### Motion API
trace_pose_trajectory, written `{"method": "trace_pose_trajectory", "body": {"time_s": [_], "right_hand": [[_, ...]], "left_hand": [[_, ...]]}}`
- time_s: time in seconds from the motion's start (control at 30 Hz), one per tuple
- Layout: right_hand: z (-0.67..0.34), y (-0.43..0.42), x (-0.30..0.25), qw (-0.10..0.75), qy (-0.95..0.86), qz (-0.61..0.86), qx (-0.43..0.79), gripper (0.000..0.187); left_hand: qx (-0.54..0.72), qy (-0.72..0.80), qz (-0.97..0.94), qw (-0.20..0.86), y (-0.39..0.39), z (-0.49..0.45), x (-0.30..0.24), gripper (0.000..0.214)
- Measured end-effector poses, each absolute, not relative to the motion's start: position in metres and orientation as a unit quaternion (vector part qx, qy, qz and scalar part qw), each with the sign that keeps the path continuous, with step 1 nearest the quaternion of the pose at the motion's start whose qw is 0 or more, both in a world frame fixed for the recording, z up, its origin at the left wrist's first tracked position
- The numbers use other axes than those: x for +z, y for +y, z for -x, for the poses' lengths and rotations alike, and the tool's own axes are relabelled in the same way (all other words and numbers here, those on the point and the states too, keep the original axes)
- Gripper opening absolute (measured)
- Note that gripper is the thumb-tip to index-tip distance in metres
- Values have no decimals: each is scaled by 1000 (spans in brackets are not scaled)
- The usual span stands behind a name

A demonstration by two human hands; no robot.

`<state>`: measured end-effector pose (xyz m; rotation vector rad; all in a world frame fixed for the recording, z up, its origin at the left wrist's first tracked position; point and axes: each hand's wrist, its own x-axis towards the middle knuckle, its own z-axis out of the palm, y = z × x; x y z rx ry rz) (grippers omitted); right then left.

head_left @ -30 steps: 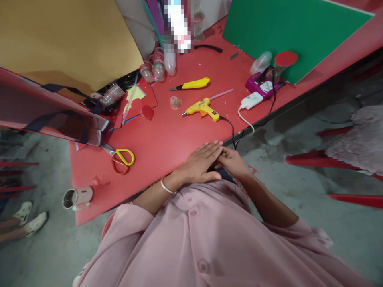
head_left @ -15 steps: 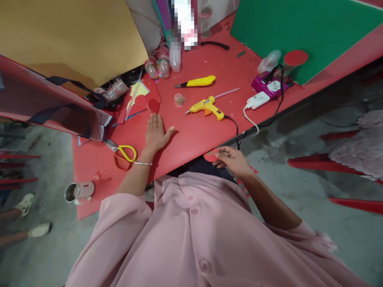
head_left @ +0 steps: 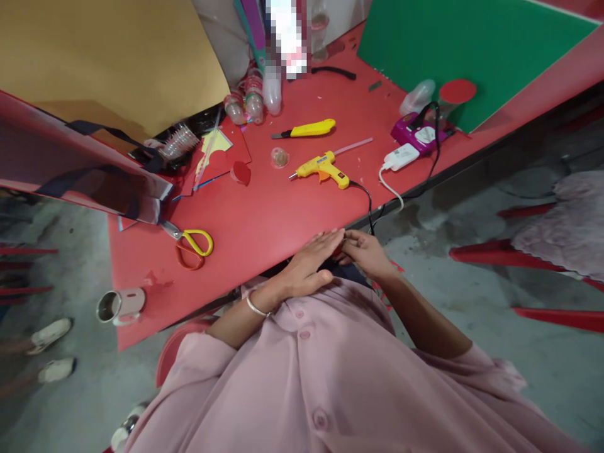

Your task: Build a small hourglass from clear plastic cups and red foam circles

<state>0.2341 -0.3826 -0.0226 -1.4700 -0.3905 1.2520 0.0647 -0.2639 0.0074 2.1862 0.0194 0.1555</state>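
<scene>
My left hand (head_left: 309, 267) lies flat with its fingers stretched out at the table's near edge, its fingertips meeting my right hand (head_left: 365, 255). The thumb and fingers of my right hand pinch a red paper disc (head_left: 338, 250), mostly hidden behind the left hand. A second red disc (head_left: 240, 172) rests on the table, one side raised. Beyond my hands lies a yellow glue gun (head_left: 323, 168) with a glue stick in its back. A small clear cap (head_left: 280, 158) and a yellow utility knife (head_left: 311, 128) lie farther back.
Scissors (head_left: 191, 245) and a steel mug (head_left: 120, 306) are on the left of the red table (head_left: 245, 233). Paper scraps (head_left: 217, 146) and plastic bottle pieces (head_left: 253, 104) lie farther back. A purple power strip (head_left: 418, 132) with cables sits right. Another person's shoes (head_left: 54, 371) show at left.
My left hand has left the disc on the table and come back right to my right hand. That disc now tilts up. The right hand keeps its pinch on the other disc.
</scene>
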Motion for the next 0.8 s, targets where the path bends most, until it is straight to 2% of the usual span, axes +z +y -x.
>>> {"method": "trace_pose_trajectory", "body": {"time_s": [0.17, 0.27, 0.37, 0.5, 0.7, 0.8], "right_hand": [[-232, -389, -21, 543, -127, 645, 522, 18], [-234, -396, -16, 525, -124, 658, 525, 18], [-239, -398, -6, 506, -150, 666, 528, 16], [-244, -382, 16, 506, -176, 662, 524, 18], [-232, -303, 54, 495, -231, 620, 563, 24], [-214, -243, 73, 480, -286, 591, 582, 23]], "left_hand": [[130, 79, -803, 576, -262, -52, 23, 104], [221, 164, -761, 588, -247, -49, 32, 111], [245, 250, -722, 596, -227, -46, 39, 120], [287, 301, -666, 619, -203, -37, 47, 120], [381, 391, -579, 606, -156, -7, 44, 98], [416, 448, -553, 566, -122, 15, 38, 65]]}}
